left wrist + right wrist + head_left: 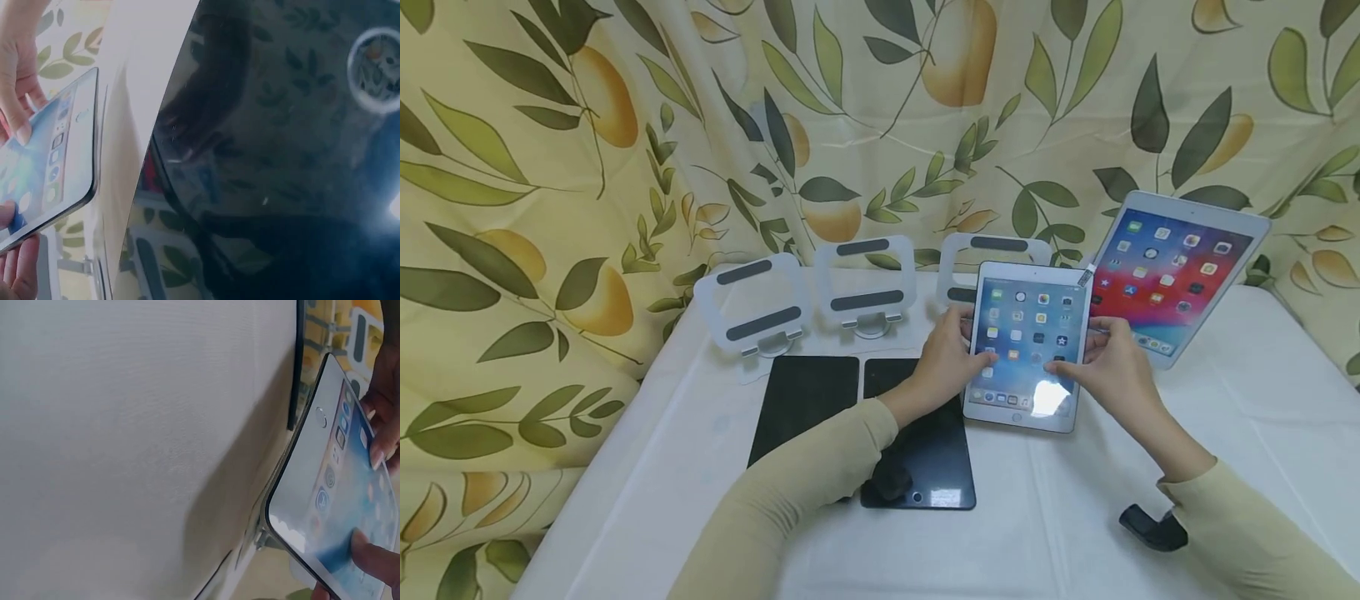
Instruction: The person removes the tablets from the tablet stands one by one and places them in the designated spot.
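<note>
1. Hands grip a lit white tablet (1028, 346) by its sides: left hand (946, 358) on the left edge, right hand (1108, 367) on the right, thumbs on the screen.
2. Tablet is raised and tilted above the white table (1225, 433), beside two dark tablets (857, 417) and before an empty stand (992, 258).

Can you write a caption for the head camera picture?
Two hands hold a lit white tablet above a white table.
</note>
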`<action>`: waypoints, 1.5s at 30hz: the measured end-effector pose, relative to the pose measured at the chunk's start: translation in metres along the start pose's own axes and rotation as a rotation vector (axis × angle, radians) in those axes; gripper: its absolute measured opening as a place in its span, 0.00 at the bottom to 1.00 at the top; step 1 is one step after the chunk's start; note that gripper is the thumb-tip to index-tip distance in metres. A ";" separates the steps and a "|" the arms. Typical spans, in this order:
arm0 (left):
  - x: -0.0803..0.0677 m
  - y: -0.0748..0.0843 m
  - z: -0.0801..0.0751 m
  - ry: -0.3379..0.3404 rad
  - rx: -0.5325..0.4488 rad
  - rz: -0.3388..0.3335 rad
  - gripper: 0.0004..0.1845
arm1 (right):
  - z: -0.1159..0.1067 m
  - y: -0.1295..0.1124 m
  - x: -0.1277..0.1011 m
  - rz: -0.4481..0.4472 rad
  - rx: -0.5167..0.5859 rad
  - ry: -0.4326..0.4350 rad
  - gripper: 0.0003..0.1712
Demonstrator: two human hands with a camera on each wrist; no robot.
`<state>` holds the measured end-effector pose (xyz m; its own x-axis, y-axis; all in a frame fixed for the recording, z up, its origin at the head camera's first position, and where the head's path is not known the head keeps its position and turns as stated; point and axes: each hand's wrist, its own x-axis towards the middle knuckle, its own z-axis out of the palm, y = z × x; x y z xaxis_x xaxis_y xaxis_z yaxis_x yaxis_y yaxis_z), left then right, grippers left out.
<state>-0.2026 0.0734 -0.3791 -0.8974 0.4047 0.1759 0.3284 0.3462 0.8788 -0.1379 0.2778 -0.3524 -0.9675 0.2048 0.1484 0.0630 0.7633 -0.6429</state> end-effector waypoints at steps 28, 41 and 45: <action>-0.037 -0.009 0.019 -0.112 -0.074 -0.165 0.28 | -0.001 0.021 -0.017 0.085 -0.044 -0.272 0.48; -0.046 -0.010 0.014 -0.319 -0.003 -0.168 0.20 | 0.000 0.028 -0.018 0.197 -0.095 -0.505 0.49; -0.045 -0.012 0.014 -0.336 0.005 -0.187 0.17 | 0.003 0.030 -0.014 0.226 -0.083 -0.538 0.49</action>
<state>-0.1621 0.0622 -0.4039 -0.7956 0.5885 -0.1437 0.1701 0.4446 0.8794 -0.1235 0.2964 -0.3760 -0.9150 0.0447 -0.4010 0.2797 0.7866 -0.5504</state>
